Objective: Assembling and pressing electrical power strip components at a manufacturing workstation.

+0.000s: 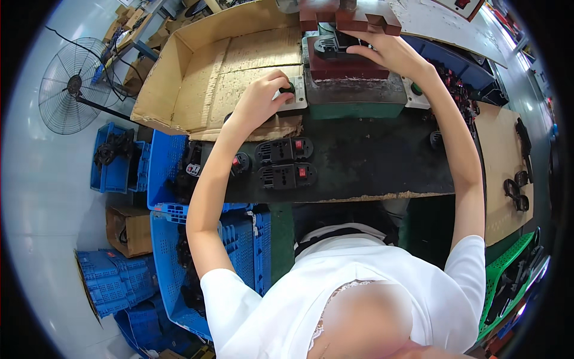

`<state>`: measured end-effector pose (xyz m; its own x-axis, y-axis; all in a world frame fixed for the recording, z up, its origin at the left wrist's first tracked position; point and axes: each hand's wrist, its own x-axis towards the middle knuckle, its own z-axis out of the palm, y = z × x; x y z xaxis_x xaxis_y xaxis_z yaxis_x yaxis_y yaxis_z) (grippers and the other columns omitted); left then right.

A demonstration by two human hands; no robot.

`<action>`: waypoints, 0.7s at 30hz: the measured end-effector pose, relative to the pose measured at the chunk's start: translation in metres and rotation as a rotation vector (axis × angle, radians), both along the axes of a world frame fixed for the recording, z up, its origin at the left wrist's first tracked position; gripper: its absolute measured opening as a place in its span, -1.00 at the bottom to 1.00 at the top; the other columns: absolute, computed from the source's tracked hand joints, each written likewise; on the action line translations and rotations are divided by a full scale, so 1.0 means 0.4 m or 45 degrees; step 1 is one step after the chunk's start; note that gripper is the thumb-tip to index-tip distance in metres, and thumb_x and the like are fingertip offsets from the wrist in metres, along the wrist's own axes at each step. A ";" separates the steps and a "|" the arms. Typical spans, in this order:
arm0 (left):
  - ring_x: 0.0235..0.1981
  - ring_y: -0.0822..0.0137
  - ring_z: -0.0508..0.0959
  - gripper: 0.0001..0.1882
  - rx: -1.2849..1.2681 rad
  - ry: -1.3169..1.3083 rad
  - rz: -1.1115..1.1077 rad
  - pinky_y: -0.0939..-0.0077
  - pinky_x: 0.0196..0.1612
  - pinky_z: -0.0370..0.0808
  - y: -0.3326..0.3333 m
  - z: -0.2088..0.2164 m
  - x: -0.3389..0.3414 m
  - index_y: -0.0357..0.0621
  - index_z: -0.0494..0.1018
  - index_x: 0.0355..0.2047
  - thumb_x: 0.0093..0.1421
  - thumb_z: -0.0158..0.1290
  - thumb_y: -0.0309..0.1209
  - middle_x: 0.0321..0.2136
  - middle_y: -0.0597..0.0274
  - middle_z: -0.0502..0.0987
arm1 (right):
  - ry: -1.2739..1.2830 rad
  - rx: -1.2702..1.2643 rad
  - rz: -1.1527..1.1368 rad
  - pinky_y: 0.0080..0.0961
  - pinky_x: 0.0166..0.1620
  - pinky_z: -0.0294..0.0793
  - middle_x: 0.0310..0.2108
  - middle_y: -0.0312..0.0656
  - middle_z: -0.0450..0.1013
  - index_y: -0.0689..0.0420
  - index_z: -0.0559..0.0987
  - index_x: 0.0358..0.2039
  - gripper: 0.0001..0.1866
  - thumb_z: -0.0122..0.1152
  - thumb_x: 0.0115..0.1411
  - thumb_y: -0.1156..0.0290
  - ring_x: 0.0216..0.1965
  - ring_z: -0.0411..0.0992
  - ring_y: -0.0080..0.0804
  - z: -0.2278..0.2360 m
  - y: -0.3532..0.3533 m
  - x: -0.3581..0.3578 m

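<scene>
My left hand (260,102) is closed, its fingertips round a dark green push button (287,88) on a white control box (297,99). Farther right, my right hand (388,52) reaches under the brown upper block of a press (317,17). Its thumb and fingers grip a black plastic socket housing (326,45) that lies on the press's dark red lower block (348,67). My fingers hide part of that housing. Two similar black housings with red rocker switches, a rear one (284,149) and a front one (287,176), lie side by side on the dark bench.
An open cardboard box (160,90) stands left of the press. Another green button (416,88) sits under my right forearm. Blue crates (164,263) with black parts line the left side. A blue bin (454,60) holds parts at right, beyond a cardboard sheet (499,179).
</scene>
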<state>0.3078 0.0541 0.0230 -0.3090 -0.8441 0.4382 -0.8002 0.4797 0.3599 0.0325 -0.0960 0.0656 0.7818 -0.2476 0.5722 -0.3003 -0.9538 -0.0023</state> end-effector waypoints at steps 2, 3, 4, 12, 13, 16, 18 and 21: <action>-0.29 0.06 0.53 -0.82 0.014 -0.011 0.042 0.32 -0.19 0.47 0.003 -0.001 0.000 -0.29 0.47 -0.40 0.00 0.21 -0.50 -0.32 0.12 0.52 | 0.131 0.125 -0.105 -0.33 -0.28 0.40 -0.21 0.06 0.43 -0.04 0.39 0.17 -0.51 0.09 0.26 0.10 -0.40 0.39 -0.12 0.001 0.002 0.001; -0.29 0.06 0.53 -0.82 0.013 -0.009 0.039 0.32 -0.19 0.47 0.002 -0.001 -0.001 -0.29 0.47 -0.40 0.00 0.21 -0.50 -0.32 0.12 0.52 | 0.110 0.059 -0.083 -0.33 -0.29 0.40 -0.23 0.06 0.43 -0.05 0.38 0.17 -0.52 0.06 0.27 0.11 -0.40 0.39 -0.12 -0.002 0.000 0.001; -0.29 0.06 0.53 -0.82 0.011 -0.014 0.032 0.32 -0.19 0.46 0.000 -0.003 -0.002 -0.29 0.46 -0.40 0.00 0.21 -0.51 -0.32 0.12 0.51 | 0.088 -0.007 -0.062 -0.32 -0.29 0.40 -0.25 0.06 0.43 -0.06 0.37 0.18 -0.53 0.03 0.29 0.12 -0.40 0.39 -0.12 -0.001 0.000 0.000; -0.28 0.06 0.53 -0.81 -0.004 -0.009 0.019 0.33 -0.19 0.46 0.001 -0.006 -0.003 -0.30 0.44 -0.40 0.00 0.21 -0.51 -0.31 0.11 0.51 | 0.010 0.210 -0.072 -0.34 -0.17 0.41 -0.21 0.00 0.45 0.07 0.45 0.07 -0.54 0.13 0.24 0.11 -0.32 0.39 -0.12 -0.013 0.002 -0.005; -0.28 0.05 0.53 -0.81 -0.007 -0.006 0.022 0.33 -0.19 0.46 0.003 -0.006 -0.003 -0.30 0.44 -0.40 0.00 0.21 -0.51 -0.30 0.11 0.51 | -0.092 0.207 0.002 -0.41 -0.21 0.41 -0.23 0.01 0.44 0.08 0.44 0.09 -0.51 0.17 0.22 0.09 -0.38 0.34 -0.18 -0.017 -0.003 -0.008; -0.27 0.04 0.52 -0.80 -0.012 0.008 0.023 0.33 -0.18 0.46 0.001 -0.006 -0.004 -0.30 0.43 -0.40 0.00 0.22 -0.52 -0.29 0.10 0.51 | -0.155 0.382 -0.029 -0.47 -0.16 0.40 -0.18 -0.10 0.46 0.16 0.47 0.02 -0.47 0.27 0.16 0.08 -0.32 0.36 -0.34 -0.012 -0.013 -0.016; -0.27 0.04 0.52 -0.80 -0.014 0.018 0.022 0.32 -0.17 0.46 -0.003 -0.005 -0.005 -0.30 0.43 -0.40 -0.01 0.22 -0.53 -0.28 0.10 0.52 | -0.157 0.442 -0.010 -0.49 -0.14 0.40 -0.16 -0.15 0.46 0.16 0.47 0.02 -0.46 0.29 0.14 0.07 -0.28 0.35 -0.39 -0.021 -0.037 -0.009; -0.25 0.03 0.53 -0.80 0.017 0.011 0.017 0.32 -0.16 0.45 -0.006 -0.002 -0.005 -0.30 0.43 -0.40 -0.01 0.21 -0.54 -0.27 0.09 0.53 | -0.133 0.626 -0.060 -0.51 -0.10 0.38 -0.12 -0.24 0.45 0.17 0.48 0.01 -0.44 0.33 0.11 0.07 -0.21 0.34 -0.48 -0.017 -0.037 -0.004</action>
<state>0.3058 0.0517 0.0221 -0.2942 -0.8538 0.4295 -0.8034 0.4643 0.3728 0.0309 -0.1109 0.0586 0.7082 -0.5410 0.4536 -0.3170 -0.8178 -0.4804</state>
